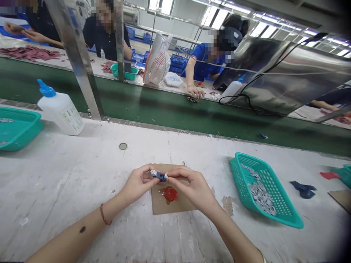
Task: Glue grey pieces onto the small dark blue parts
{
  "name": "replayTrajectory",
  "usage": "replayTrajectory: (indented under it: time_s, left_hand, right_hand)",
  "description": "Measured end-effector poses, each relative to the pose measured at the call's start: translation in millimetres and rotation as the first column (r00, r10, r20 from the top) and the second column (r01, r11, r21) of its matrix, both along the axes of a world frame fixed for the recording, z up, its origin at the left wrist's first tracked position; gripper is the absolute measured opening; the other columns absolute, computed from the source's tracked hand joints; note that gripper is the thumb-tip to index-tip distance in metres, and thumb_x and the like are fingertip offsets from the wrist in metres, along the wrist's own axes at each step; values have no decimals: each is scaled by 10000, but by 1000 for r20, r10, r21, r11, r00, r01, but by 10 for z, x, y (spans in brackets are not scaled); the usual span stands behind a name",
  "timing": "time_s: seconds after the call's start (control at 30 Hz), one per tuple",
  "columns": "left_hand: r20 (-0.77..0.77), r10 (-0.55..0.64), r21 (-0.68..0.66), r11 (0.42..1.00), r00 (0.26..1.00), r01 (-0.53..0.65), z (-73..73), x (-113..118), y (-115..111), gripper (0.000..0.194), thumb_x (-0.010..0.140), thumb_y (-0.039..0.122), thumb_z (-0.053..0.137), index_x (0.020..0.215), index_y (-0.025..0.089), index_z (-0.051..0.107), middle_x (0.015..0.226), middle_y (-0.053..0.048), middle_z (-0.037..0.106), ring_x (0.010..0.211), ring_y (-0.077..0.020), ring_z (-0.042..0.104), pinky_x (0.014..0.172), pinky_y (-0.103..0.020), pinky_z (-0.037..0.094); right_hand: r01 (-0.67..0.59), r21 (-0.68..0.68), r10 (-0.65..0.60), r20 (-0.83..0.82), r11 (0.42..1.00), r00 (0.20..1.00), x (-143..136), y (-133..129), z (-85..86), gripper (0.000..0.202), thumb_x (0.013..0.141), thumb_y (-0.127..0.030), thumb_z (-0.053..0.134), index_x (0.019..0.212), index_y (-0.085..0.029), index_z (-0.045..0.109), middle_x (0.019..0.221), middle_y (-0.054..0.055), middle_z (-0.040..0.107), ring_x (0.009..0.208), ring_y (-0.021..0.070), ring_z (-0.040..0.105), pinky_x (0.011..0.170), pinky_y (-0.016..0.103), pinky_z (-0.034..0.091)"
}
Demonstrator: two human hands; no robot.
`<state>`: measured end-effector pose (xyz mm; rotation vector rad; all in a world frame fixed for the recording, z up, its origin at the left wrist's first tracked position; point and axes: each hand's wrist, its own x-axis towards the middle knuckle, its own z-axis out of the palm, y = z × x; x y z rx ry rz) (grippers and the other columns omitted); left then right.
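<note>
Left hand [138, 181]: pinches left end of small blue-and-white part [159, 175].
Right hand [192, 184]: pinches its right end.
Part location: above cardboard square [164, 204], over red blob [170, 193].
Right: teal basket [285, 215].

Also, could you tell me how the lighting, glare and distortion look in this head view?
Head view: bright, even light and soft shadows on the table; ceiling lights glare off the metal hood; edges bow, the right corners darken; the small part between both hands is sharp.
</note>
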<state>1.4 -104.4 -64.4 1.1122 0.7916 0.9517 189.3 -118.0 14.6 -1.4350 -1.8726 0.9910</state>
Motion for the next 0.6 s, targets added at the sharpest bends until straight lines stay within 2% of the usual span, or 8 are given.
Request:
replayTrajectory:
  time_s: [0.13, 0.3, 0.5, 0.6]
  left_hand:
    - [21, -3, -6, 1000, 1000, 3, -14, 10, 1, 193, 800, 304, 703, 931, 181, 634, 999, -72, 712, 929, -217, 689, 821, -325, 556]
    - [39, -16, -5, 1000, 999, 16, 9, 12, -6, 151, 833, 294, 669, 905, 175, 611, 993, -69, 719, 921, -208, 691, 808, -321, 559]
    - [15, 16, 8, 1000, 1000, -16, 8, 13, -19, 121, 825, 258, 663, 904, 176, 620, 987, -63, 722, 896, -202, 694, 793, -315, 562]
    - [-27, 35, 26, 999, 999, -34, 6, 10, -29, 118, 816, 253, 660, 898, 175, 627, 971, -70, 721, 867, -205, 693, 770, -321, 564]
  right_hand:
    - [3, -39, -5, -41, 999, 999, -68, 52, -58, 142, 862, -270, 616, 878, -201, 740, 908, 54, 737, 870, 203, 684, 778, 316, 546]
    - [-11, -21, 11, -15, 1000, 1000, -59, 56, -78, 121, 855, -239, 631, 878, -209, 746, 916, 51, 728, 880, 200, 670, 784, 311, 526]
    - [-15, -6, 15, 37, 1000, 999, -100, 61, -59, 120, 857, -204, 633, 861, -223, 751, 894, 36, 717, 855, 187, 660, 765, 298, 508]
    - [-15, -54, 17, 34, 998, 999, -111, 61, -52, 123, 855, -210, 635, 854, -223, 757, 889, 38, 710, 848, 189, 658, 763, 306, 505]
